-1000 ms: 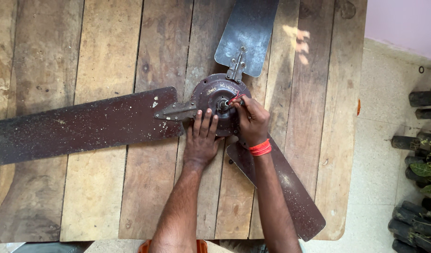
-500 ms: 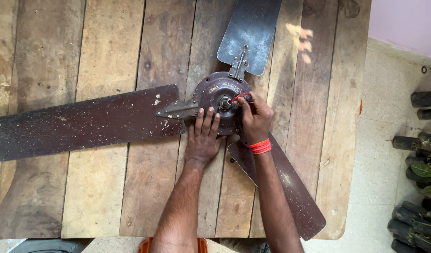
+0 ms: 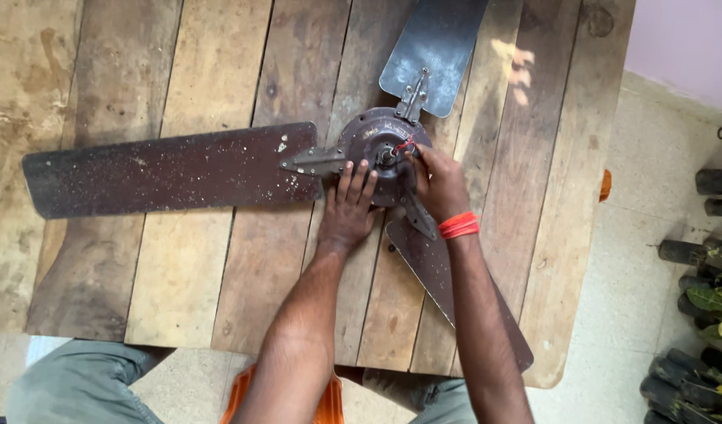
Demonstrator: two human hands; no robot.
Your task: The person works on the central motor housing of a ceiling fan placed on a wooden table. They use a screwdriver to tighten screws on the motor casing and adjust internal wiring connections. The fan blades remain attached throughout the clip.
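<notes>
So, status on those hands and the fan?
Left hand flat on rusty brown ceiling-fan motor hub. Right hand pinching red wires at its centre. Nothing obstructing.

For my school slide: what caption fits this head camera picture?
Left hand steadies a ceiling fan's motor hub on a wooden table while right hand works at its centre.

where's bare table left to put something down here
Bare planks lie above the long left blade up to the table edge, and below it toward the near edge. Crowded: the fan hub, where the left hand and right hand work.
</notes>
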